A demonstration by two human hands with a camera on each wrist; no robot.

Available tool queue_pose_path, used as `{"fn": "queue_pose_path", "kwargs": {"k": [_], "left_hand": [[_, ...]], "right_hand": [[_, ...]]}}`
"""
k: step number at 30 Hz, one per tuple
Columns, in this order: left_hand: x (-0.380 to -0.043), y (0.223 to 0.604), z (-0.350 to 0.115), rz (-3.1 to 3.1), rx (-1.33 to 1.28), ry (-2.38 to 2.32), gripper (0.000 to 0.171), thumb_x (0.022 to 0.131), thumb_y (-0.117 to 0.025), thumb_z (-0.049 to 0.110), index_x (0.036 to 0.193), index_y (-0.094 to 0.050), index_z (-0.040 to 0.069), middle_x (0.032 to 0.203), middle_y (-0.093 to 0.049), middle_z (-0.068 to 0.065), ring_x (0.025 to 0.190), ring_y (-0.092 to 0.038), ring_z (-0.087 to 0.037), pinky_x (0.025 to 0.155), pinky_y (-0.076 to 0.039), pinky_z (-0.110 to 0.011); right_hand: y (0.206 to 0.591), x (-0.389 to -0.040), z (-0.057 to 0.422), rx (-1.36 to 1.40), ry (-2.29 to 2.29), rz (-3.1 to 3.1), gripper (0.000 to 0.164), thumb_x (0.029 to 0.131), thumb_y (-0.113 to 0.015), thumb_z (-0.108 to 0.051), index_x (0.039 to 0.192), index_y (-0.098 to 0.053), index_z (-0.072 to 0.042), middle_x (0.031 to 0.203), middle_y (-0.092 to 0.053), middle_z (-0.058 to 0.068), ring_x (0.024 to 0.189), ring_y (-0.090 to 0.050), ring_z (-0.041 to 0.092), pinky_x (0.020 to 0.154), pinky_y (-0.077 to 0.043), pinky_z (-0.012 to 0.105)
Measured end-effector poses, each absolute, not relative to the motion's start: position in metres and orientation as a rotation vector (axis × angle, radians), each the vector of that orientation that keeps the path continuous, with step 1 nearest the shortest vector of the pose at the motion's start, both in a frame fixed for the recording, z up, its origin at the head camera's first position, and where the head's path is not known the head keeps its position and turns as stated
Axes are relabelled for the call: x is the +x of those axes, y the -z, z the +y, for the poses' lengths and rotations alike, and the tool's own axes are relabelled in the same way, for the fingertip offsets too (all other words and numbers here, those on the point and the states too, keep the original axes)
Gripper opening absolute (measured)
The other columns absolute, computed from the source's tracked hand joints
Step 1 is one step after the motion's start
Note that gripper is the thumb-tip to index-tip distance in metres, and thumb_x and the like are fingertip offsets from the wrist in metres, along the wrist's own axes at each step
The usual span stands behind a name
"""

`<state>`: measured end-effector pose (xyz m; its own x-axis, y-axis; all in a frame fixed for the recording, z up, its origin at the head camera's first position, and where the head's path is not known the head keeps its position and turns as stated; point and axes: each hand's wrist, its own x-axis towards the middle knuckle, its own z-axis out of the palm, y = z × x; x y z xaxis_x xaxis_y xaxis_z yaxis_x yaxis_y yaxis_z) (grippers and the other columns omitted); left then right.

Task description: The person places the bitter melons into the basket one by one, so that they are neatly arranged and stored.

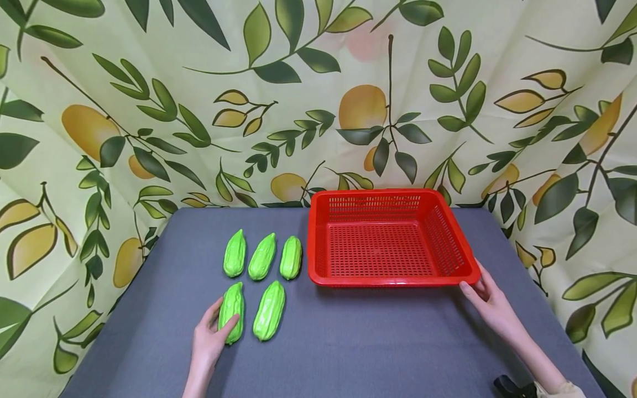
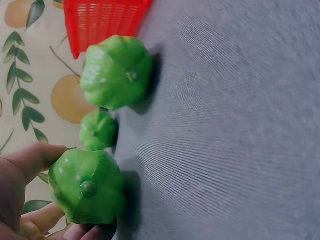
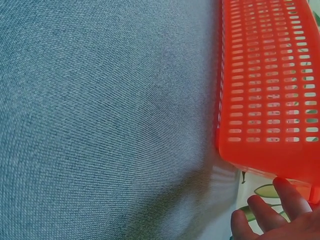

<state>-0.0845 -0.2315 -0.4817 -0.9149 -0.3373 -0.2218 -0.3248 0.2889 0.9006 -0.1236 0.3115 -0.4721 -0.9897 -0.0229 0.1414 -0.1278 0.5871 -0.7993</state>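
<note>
My left hand [image 1: 209, 334] holds a pale green, ribbed bitter melon [image 1: 231, 312] at the front left, thumb on one side and fingers on the other. In the left wrist view this bitter melon [image 2: 89, 186] shows its stubby end, close over the cloth. Just right of it lies another bitter melon [image 1: 269, 310]. Behind them, three more bitter melons [image 1: 261, 256] form a row. At the red plastic basket [image 1: 393, 281], my right hand [image 1: 487, 301] grips the front right corner, thumb at the front rim. The right wrist view shows fingers [image 3: 290, 197] against the basket's end wall.
A grey-blue cloth [image 1: 348, 342] covers the table. The basket, with slotted walls and a mesh floor, stands at the back right of the bitter melons. Leaf-and-fruit patterned fabric [image 1: 298, 110] hangs behind and beside the table.
</note>
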Motion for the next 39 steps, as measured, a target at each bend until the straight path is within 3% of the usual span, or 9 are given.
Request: {"fn": "queue_pose_path", "kwargs": {"k": [2,4,7,9,21,30,34,37,39], "left_hand": [[-0.084,0.479,-0.232,-2.503,0.655,1.747,0.070,0.089,-0.067,0.021,0.146,-0.031,0.002,0.147,-0.034,-0.028,0.138,-0.031,-0.041,0.099,-0.038,-0.013],[-0.084,0.476,-0.233,-2.476,0.657,1.759,0.071,0.088,-0.067,0.023,0.147,-0.032,0.003,0.147,-0.034,-0.027,0.138,-0.032,-0.042,0.098,-0.039,-0.013],[-0.085,0.470,-0.233,-2.422,0.660,1.797,0.072,0.088,-0.068,0.023,0.147,-0.031,0.005,0.148,-0.033,-0.026,0.138,-0.032,-0.041,0.081,-0.034,0.003],[-0.085,0.465,-0.233,-2.382,0.661,1.820,0.071,0.088,-0.068,0.021,0.147,-0.031,0.005,0.148,-0.033,-0.026,0.138,-0.032,-0.040,0.076,-0.031,0.006],[-0.087,0.439,-0.221,-2.273,0.615,1.874,0.068,0.088,-0.068,0.017,0.146,-0.036,0.008,0.149,-0.036,-0.019,0.137,-0.034,-0.037,0.078,-0.035,0.005],[-0.094,0.423,-0.212,-2.262,0.542,1.907,0.067,0.088,-0.068,0.017,0.146,-0.036,0.009,0.150,-0.035,-0.017,0.138,-0.035,-0.036,0.078,-0.038,0.003],[-0.099,0.417,-0.209,-2.235,0.492,1.944,0.064,0.089,-0.066,0.013,0.146,-0.036,0.008,0.150,-0.035,-0.017,0.138,-0.033,-0.036,0.079,-0.038,0.003],[-0.103,0.414,-0.205,-2.235,0.454,1.958,0.063,0.089,-0.065,0.013,0.145,-0.037,0.008,0.149,-0.035,-0.016,0.139,-0.032,-0.035,0.083,-0.039,0.000],[-0.107,0.411,-0.203,-2.239,0.432,1.962,0.062,0.090,-0.065,0.014,0.145,-0.038,0.008,0.149,-0.035,-0.015,0.139,-0.032,-0.035,0.094,-0.042,-0.009]], "right_hand": [[0.473,-0.124,0.312,0.133,-1.375,-2.687,0.073,0.095,-0.056,-0.014,0.153,-0.013,-0.009,0.139,-0.047,0.019,0.100,-0.039,-0.033,0.076,-0.037,-0.003],[0.474,-0.123,0.312,0.145,-1.389,-2.670,0.073,0.094,-0.056,-0.013,0.153,-0.013,-0.009,0.139,-0.049,-0.003,0.100,-0.039,-0.032,0.076,-0.037,-0.003],[0.475,-0.123,0.312,0.172,-1.419,-2.638,0.072,0.094,-0.057,-0.011,0.152,-0.014,-0.008,0.126,-0.042,-0.034,0.101,-0.040,-0.032,0.077,-0.037,-0.004],[0.476,-0.123,0.312,0.183,-1.436,-2.625,0.072,0.094,-0.057,-0.010,0.152,-0.015,-0.008,0.120,-0.038,-0.041,0.101,-0.041,-0.031,0.078,-0.037,-0.004],[0.474,-0.123,0.313,0.159,-1.404,-2.656,0.072,0.094,-0.057,-0.014,0.153,-0.015,-0.010,0.123,-0.042,-0.036,0.101,-0.041,-0.032,0.077,-0.034,-0.004],[0.472,-0.124,0.311,0.121,-1.356,-2.697,0.073,0.095,-0.056,-0.016,0.153,-0.013,-0.010,0.137,-0.042,0.033,0.099,-0.037,-0.034,0.076,-0.034,-0.004],[0.472,-0.123,0.312,0.121,-1.350,-2.697,0.073,0.095,-0.056,-0.016,0.153,-0.013,-0.010,0.137,-0.045,0.029,0.099,-0.037,-0.034,0.076,-0.033,-0.005],[0.473,-0.123,0.312,0.132,-1.363,-2.683,0.072,0.095,-0.057,-0.016,0.153,-0.014,-0.010,0.138,-0.050,-0.002,0.100,-0.038,-0.033,0.076,-0.034,-0.005],[0.472,-0.123,0.312,0.134,-1.361,-2.683,0.073,0.094,-0.057,-0.016,0.153,-0.014,-0.010,0.137,-0.050,-0.006,0.100,-0.038,-0.033,0.076,-0.034,-0.004]]}}
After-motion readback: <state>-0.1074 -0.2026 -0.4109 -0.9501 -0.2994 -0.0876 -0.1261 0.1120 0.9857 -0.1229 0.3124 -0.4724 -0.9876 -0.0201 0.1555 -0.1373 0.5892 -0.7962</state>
